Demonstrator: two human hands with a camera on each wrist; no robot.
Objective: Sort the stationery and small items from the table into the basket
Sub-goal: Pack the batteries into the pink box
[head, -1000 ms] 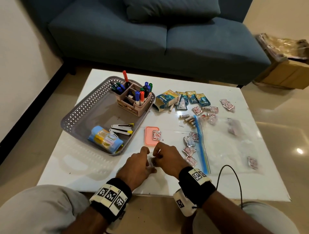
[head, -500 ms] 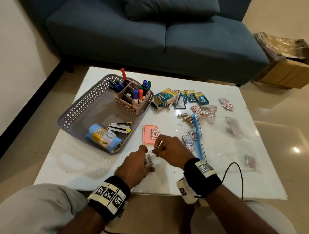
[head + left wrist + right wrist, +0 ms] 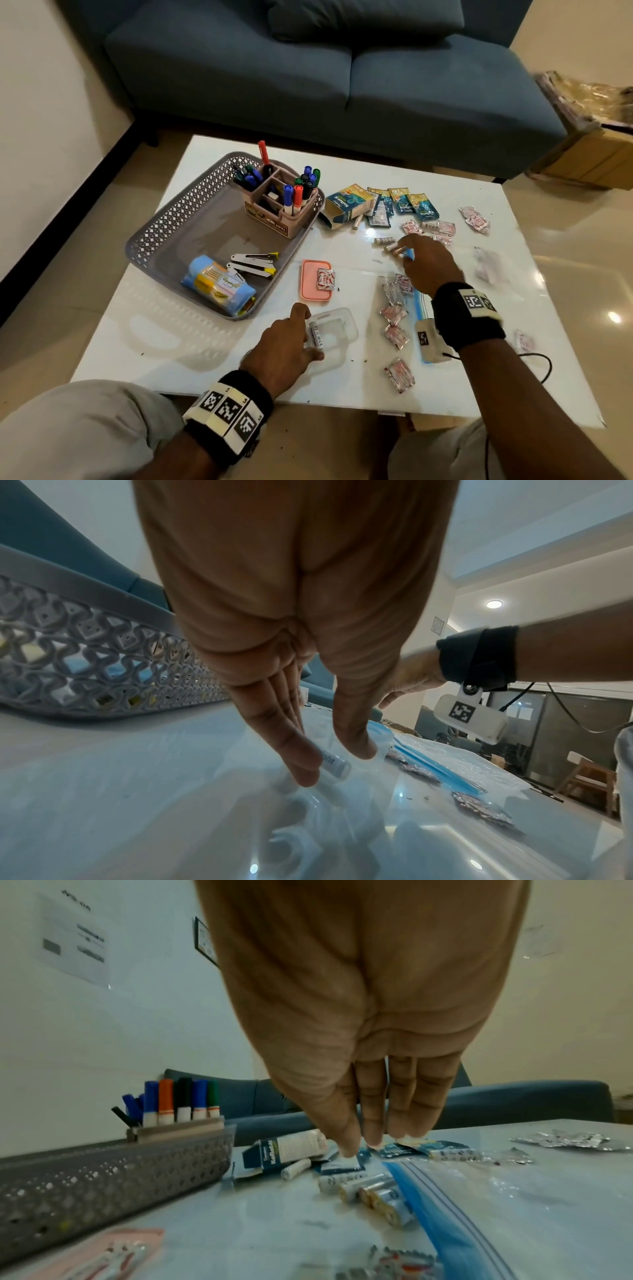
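On the white table (image 3: 191, 346) my left hand (image 3: 311, 333) holds a small clear box (image 3: 340, 329) between thumb and fingers near the front edge. One white battery (image 3: 315, 337) lies inside it, also seen in the left wrist view as the battery (image 3: 337, 764) between my left hand's (image 3: 330, 761) fingertips. My right hand (image 3: 406, 251) hovers open, fingers straight, over a few loose batteries (image 3: 385, 241) by the zip bag (image 3: 419, 301). The right wrist view shows the batteries (image 3: 373, 1191) just below my right hand (image 3: 369, 1139). The grey basket (image 3: 161, 226) stands at the left.
The basket holds a pink pen holder (image 3: 274, 212) with markers, staplers (image 3: 253, 263) and a blue roll (image 3: 219, 286). A pink lid (image 3: 310, 291) carries one candy. Foil candies (image 3: 394, 315), teal sachets (image 3: 404, 202) and an open carton (image 3: 346, 205) are scattered on the right. A blue sofa stands behind.
My right hand has left the clear box and moved away to the right, over the loose batteries. My left hand stays on the box, which now shows a battery inside.
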